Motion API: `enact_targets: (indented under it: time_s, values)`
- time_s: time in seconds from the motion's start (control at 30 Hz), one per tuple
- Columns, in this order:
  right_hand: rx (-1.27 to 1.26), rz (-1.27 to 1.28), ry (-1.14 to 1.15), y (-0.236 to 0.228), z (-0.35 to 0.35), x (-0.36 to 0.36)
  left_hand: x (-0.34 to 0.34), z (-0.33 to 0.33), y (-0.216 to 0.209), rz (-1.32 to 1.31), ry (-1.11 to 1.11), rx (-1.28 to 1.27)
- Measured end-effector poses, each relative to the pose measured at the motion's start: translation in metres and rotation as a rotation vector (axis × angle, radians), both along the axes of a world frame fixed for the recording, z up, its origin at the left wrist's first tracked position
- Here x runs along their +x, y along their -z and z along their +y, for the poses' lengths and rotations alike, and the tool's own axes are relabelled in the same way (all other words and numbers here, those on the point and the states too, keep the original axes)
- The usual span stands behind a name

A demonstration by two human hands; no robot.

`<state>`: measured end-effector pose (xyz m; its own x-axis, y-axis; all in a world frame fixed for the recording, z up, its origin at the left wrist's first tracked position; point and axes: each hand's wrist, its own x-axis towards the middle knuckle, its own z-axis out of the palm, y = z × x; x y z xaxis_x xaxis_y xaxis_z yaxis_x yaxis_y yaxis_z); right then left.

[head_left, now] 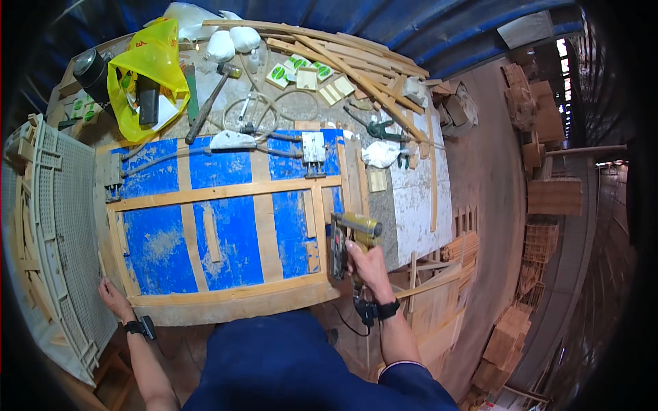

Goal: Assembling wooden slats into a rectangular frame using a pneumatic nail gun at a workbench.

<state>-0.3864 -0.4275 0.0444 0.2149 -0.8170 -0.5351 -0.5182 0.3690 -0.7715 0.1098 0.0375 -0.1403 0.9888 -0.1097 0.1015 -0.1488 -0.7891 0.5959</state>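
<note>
My right hand (368, 267) is wrapped round the grip of a pneumatic nail gun (358, 225) with a gold body, held at the right end of a wooden frame (226, 294). The frame lies on a blue board (161, 243) on the workbench, with strips crossing it. A short loose strip (211, 233) lies inside. My left hand (116, 299) is by the bench's near left corner, beside a white perforated panel (68, 226). Its fingers are curled in, and what they hold, if anything, is too small to make out. Metal clamping cylinders (314, 152) sit at the frame's far side.
At the back are a yellow plastic bag (147, 75), a hammer (211, 103), small green-and-white boxes (297, 63) and long wood strips (356, 55). Pliers with dark green handles (384, 130) lie at the right. Wood stacks (555, 197) stand across the floor; a hose (349, 325) hangs near my right wrist.
</note>
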Motion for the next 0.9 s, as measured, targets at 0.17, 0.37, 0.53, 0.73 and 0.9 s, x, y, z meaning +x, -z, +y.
enact_targets:
  time_s: [0.17,0.37,0.53,0.73,0.9]
  values:
    - [0.033,-0.001,-0.091,0.018,-0.053,0.033,0.009,0.02,0.018,-0.063,0.007,-0.007]
    - [0.078,0.052,-0.138,0.031,-0.068,0.041,0.006,0.02,0.018,-0.062,-0.005,0.024]
    - [0.068,0.049,-0.136,0.036,-0.075,0.044,0.002,0.016,0.014,-0.061,-0.018,0.014]
    - [0.087,0.099,-0.17,0.032,-0.079,0.051,0.0,0.015,0.009,-0.036,-0.007,0.038]
    - [0.103,0.109,-0.166,0.034,-0.08,0.054,-0.004,0.005,0.004,-0.005,-0.053,0.045]
